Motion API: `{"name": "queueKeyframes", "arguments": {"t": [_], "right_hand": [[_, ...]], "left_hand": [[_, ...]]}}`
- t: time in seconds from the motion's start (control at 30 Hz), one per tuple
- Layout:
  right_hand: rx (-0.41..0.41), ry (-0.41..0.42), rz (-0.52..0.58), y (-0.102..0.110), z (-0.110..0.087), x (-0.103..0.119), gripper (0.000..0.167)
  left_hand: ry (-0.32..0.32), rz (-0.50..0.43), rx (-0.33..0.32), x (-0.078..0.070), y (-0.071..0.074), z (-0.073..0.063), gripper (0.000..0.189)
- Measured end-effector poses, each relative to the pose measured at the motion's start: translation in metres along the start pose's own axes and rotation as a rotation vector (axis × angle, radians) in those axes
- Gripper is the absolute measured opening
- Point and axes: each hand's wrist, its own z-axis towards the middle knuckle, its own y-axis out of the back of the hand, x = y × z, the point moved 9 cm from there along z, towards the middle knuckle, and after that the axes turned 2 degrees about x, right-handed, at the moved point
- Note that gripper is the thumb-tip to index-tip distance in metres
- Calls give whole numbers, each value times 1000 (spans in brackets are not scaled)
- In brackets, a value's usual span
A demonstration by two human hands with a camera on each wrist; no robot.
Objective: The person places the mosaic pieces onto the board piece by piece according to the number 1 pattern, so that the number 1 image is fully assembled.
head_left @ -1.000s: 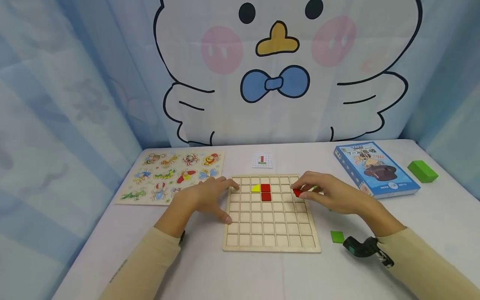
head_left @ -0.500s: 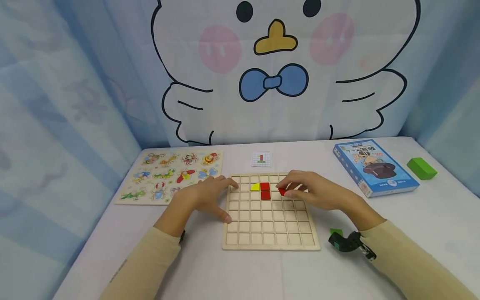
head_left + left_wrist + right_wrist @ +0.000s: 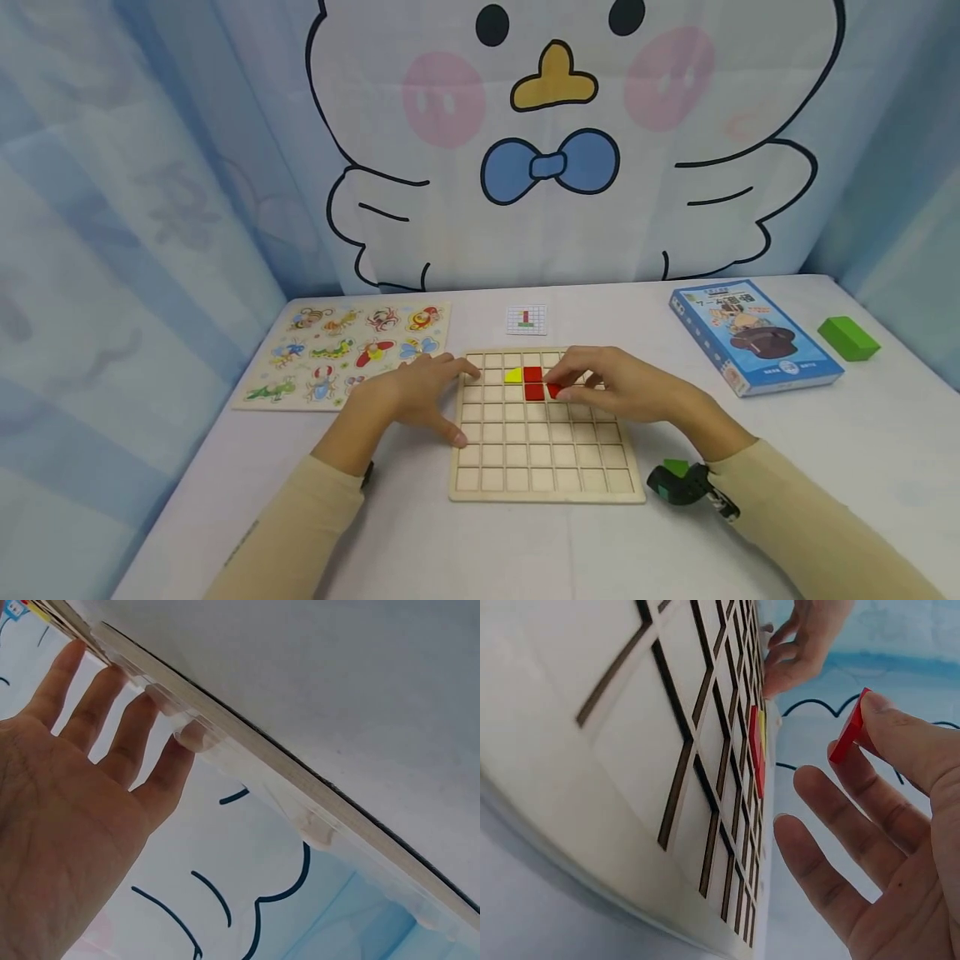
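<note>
A wooden grid board [image 3: 517,458] lies flat on the table in the head view. Two red square tiles, an upper one [image 3: 532,374] and a lower one [image 3: 534,392], sit in its cells, with a yellow piece [image 3: 513,376] left of the upper one. My right hand [image 3: 626,387] is over the board and pinches another red tile [image 3: 847,727] between thumb and index finger, just right of the lower red tile. With fingers spread, my left hand [image 3: 408,396] rests at the board's left edge, thumb and fingertips touching it.
Behind the board lies a small pattern card [image 3: 527,319]. An insect picture board [image 3: 356,354] is at the left. On the right are a blue box [image 3: 757,337] and a green block [image 3: 849,337]. A green tile [image 3: 676,467] is partly hidden by the right wrist device.
My right hand has carried the red tile leftward across the board, from near its right edge to beside the placed red tiles. The left hand has stayed at the board's left edge.
</note>
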Motion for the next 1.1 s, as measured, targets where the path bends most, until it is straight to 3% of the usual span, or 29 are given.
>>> {"name": "queueKeyframes", "arguments": {"t": [0.5, 1.1], "right_hand": [[45, 55, 19, -11, 20, 11, 28], [66, -21, -55, -26, 26, -1, 26]], "left_hand": [[2, -18, 6, 0, 1, -4, 95], [7, -18, 19, 0, 0, -2, 94]]}}
